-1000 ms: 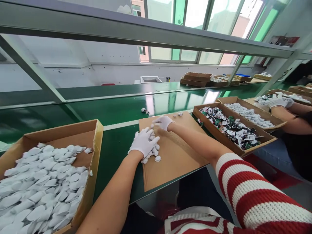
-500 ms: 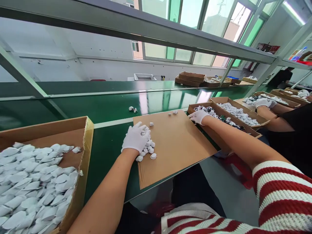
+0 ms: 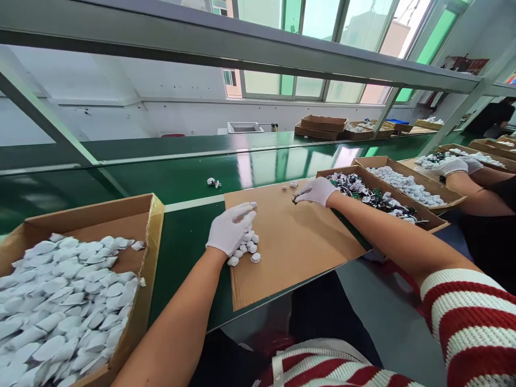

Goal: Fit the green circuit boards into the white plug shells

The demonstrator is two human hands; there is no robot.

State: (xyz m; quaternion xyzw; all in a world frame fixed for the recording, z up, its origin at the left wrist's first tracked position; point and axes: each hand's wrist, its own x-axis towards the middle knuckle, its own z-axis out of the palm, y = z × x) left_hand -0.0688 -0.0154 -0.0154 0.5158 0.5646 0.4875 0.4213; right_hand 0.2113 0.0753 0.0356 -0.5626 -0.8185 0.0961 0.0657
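Observation:
My left hand (image 3: 230, 229), in a white glove, is over the left part of a brown cardboard sheet (image 3: 298, 252). Its fingers are stretched out and apart, with the tips beside a single white round piece (image 3: 253, 205). Below the palm lies a heap of small white round pieces (image 3: 250, 246), partly hidden by the hand. My gloved right hand (image 3: 316, 192) is over the sheet's far right part, pinching a small dark part (image 3: 294, 199) whose details I cannot make out. Just beyond its fingertips lie a few small white pieces (image 3: 293, 184).
A carton of flat white pieces (image 3: 155, 236) stands at the left. To the right are a box of mixed dark and white parts (image 3: 371, 198) and a box of white pieces (image 3: 407, 185). A loose part (image 3: 213, 183) lies on the green bench. Another person's gloved hands (image 3: 455, 165) work farther right.
My right hand has come left from the parts box to above the cardboard, now with a small dark part. My left hand's fingers have spread off the heap. The view has shifted slightly.

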